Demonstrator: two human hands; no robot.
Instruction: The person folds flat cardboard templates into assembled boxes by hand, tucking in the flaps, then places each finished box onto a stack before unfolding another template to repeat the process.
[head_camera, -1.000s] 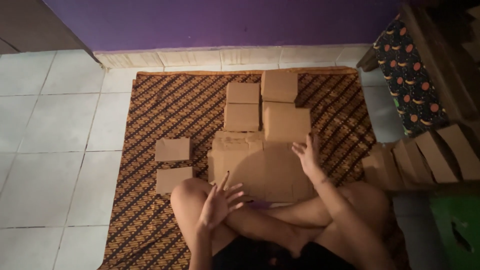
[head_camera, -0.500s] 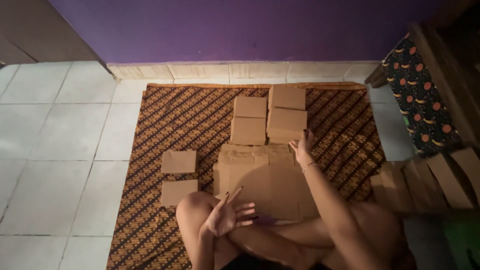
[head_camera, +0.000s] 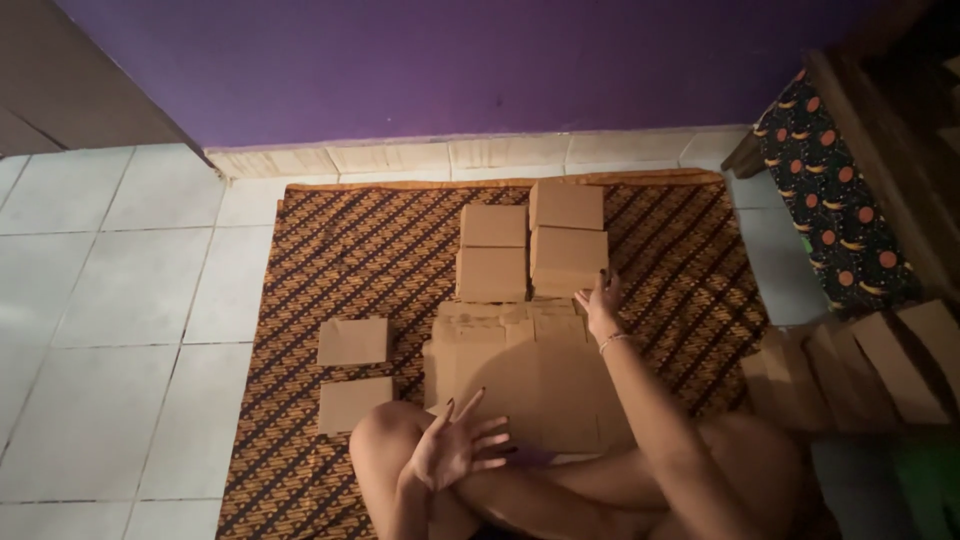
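Note:
I sit cross-legged on a brown patterned mat (head_camera: 330, 260). A large flat cardboard sheet (head_camera: 520, 375) lies in front of my knees. My right hand (head_camera: 600, 300) reaches forward, fingertips at the sheet's far edge, touching the lower of the stacked small cardboard boxes (head_camera: 567, 260). More small boxes (head_camera: 493, 272) stand just beyond the sheet. My left hand (head_camera: 458, 450) hovers over my left knee, fingers spread, holding nothing. Two flat cardboard squares (head_camera: 352, 341) lie to the left of the sheet.
A purple wall (head_camera: 450, 70) with a pale tiled base runs along the far side. Pale floor tiles (head_camera: 100, 330) lie to the left. A dark cushion with orange spots (head_camera: 835, 200) and a row of leaning cardboard pieces (head_camera: 870, 365) stand on the right.
My right hand has reached further forward, from the flat sheet up to the boxes. My left hand has opened wider over my knee. The view has tilted up a little.

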